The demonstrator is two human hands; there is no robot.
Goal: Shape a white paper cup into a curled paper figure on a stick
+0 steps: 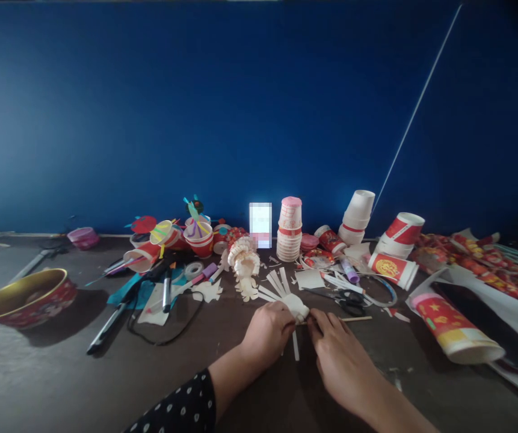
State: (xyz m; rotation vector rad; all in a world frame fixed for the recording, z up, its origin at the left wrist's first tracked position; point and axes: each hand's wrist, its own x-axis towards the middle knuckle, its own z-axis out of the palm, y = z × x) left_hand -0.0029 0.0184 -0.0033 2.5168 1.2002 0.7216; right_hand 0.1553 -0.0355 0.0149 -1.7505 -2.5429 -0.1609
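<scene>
**Q:** What do you hold?
**A:** Your left hand (pixel 265 334) and right hand (pixel 337 349) grip narrowly, pinching a strip-cut white paper cup (pixel 295 307) between them.
**Q:** What lies around it?
**A:** A wooden stick (pixel 355 319) at three o'clock, black-handled scissors (pixel 348 302) at two, stacked paper cups (pixel 289 231) at twelve.
</scene>
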